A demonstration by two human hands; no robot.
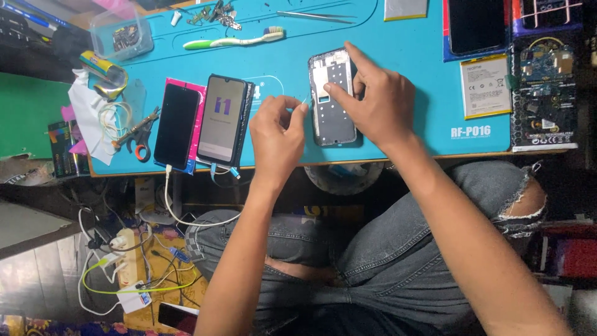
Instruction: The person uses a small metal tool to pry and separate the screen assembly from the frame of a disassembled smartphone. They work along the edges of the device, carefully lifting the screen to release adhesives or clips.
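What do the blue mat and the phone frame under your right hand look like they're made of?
The blue mat looks like matte silicone or rubber: moulded grooves, soft sheen. The phone frame, touched by the right hand, seems a dark plastic or metal rim around a pale inner plate with cut-outs; which one is unclear.

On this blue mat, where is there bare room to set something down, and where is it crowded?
Bare blue mat lies between the opened phone frame and the loose battery, and between the toothbrush and the phones below. The left edge is crowded: two phones, scissors, tape roll. Both hands, right hand and left hand, fill the middle front.
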